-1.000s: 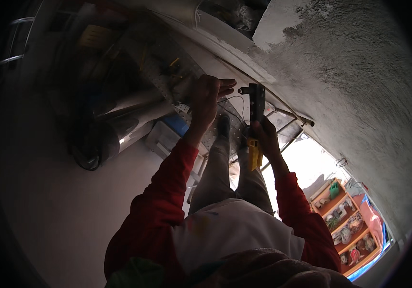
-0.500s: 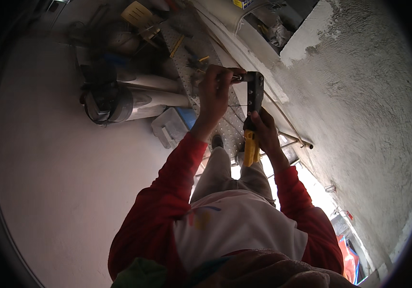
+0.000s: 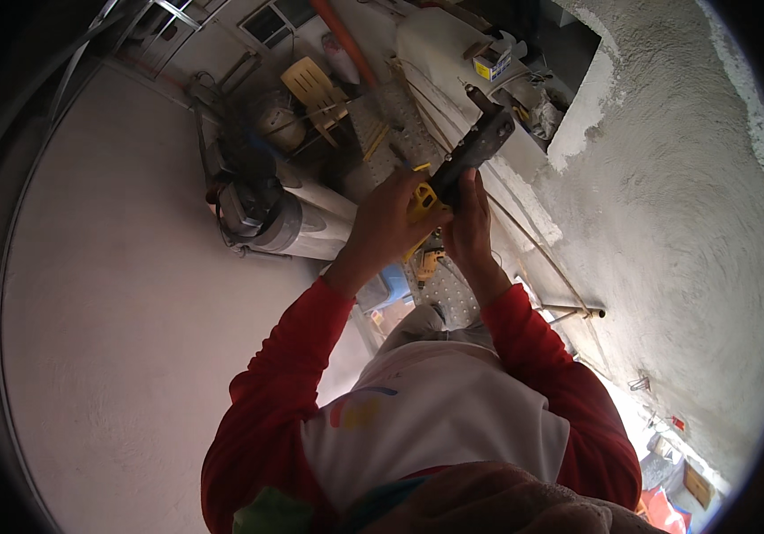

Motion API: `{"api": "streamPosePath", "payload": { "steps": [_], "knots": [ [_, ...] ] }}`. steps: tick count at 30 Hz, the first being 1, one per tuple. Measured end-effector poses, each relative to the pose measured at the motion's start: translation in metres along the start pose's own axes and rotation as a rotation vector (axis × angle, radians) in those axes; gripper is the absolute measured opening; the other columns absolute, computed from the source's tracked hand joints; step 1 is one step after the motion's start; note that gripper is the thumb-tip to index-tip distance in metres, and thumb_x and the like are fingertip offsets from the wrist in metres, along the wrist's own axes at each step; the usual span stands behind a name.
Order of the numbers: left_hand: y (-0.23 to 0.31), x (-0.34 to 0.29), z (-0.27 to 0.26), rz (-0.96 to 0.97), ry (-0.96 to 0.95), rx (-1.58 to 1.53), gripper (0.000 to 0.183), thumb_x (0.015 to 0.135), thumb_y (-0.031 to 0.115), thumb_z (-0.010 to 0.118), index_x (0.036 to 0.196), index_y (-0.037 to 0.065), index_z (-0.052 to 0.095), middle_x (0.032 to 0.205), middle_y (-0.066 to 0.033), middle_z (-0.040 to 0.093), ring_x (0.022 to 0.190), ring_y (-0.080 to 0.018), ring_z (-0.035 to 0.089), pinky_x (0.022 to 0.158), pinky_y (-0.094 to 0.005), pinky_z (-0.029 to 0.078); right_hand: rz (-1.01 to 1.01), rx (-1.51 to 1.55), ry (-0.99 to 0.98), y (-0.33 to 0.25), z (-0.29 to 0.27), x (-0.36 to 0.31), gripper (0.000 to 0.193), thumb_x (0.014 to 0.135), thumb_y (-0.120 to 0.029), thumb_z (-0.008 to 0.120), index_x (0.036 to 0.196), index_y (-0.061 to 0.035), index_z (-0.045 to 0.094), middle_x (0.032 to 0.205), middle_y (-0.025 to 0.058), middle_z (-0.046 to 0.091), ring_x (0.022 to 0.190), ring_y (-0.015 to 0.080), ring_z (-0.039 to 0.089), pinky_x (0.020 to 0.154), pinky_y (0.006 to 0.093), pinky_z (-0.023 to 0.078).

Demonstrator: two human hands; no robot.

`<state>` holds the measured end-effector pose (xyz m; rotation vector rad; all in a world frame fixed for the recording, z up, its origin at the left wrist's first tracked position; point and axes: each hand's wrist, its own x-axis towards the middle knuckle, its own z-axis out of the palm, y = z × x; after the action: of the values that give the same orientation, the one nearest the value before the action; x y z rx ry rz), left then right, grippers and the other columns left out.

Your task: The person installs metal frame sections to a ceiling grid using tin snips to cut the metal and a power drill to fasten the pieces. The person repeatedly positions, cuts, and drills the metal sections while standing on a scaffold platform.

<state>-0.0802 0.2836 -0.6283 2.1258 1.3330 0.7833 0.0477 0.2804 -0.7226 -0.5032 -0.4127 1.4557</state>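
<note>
Both my hands are closed on a hand riveter, whose black body point(image 3: 473, 153) points away and to the right, its nose point(image 3: 480, 98) at the far end. My left hand point(image 3: 384, 222) wraps the yellow handle point(image 3: 421, 203), part of which shows between the fingers. Beside it, my right hand point(image 3: 468, 222) grips the riveter where the handle meets the body; some of its fingers are hidden. Below the hands, a yellow power tool point(image 3: 430, 265) lies on a perforated metal plank point(image 3: 447, 296).
A rough plastered wall point(image 3: 666, 205) rises on the right, with an opening holding a yellow-and-white box point(image 3: 492, 64). A metal bar point(image 3: 582, 311) juts out by the wall. Left of the plank are a bulky cylindrical machine point(image 3: 288, 222) and a slatted wooden chair point(image 3: 311, 89).
My left hand has moved from the riveter's nose down to its yellow handle. The riveter has tilted to the right and away, and the view has shifted.
</note>
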Motion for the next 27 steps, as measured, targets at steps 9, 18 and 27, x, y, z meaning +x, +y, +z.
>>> {"api": "streamPosePath", "payload": {
  "steps": [9, 18, 27],
  "knots": [
    [0.023, -0.036, -0.096, 0.051, 0.016, 0.030, 0.036, 0.095, 0.029, 0.072, 0.120, 0.005, 0.062, 0.084, -0.0145, 0.068, 0.076, -0.0274, 0.070, 0.069, -0.0395, 0.052, 0.067, -0.489, -0.265, -0.063, 0.025, -0.014, 0.042, 0.111, -0.034, 0.049, 0.134, 0.0009, 0.056, 0.100, 0.0000, 0.054, 0.084, 0.0077, 0.052, 0.072, 0.0262, 0.048],
    [0.035, -0.053, -0.090, 0.202, -0.074, -0.239, 0.039, 0.099, 0.027, 0.071, 0.127, 0.004, 0.058, 0.079, -0.0049, 0.058, 0.067, -0.0129, 0.056, 0.062, -0.0296, 0.047, -0.013, -0.011, -0.609, -0.095, 0.079, -0.069, 0.068, 0.106, -0.046, 0.052, 0.162, -0.0172, 0.026, 0.158, 0.0175, 0.043, 0.147, 0.0325, 0.042, 0.104, 0.0458, 0.046],
    [0.150, -0.041, -0.202, 0.582, 0.048, -0.171, 0.043, 0.101, 0.030, 0.068, 0.138, 0.010, 0.058, 0.121, -0.0059, 0.067, 0.101, -0.0150, 0.068, 0.082, -0.0306, 0.057, -0.455, -0.424, -0.758, -0.182, 0.149, -0.102, 0.062, 0.108, -0.047, 0.046, 0.149, -0.0008, 0.037, 0.135, 0.0246, 0.061, 0.122, 0.0376, 0.064, 0.106, 0.0500, 0.048]
  ]
}}
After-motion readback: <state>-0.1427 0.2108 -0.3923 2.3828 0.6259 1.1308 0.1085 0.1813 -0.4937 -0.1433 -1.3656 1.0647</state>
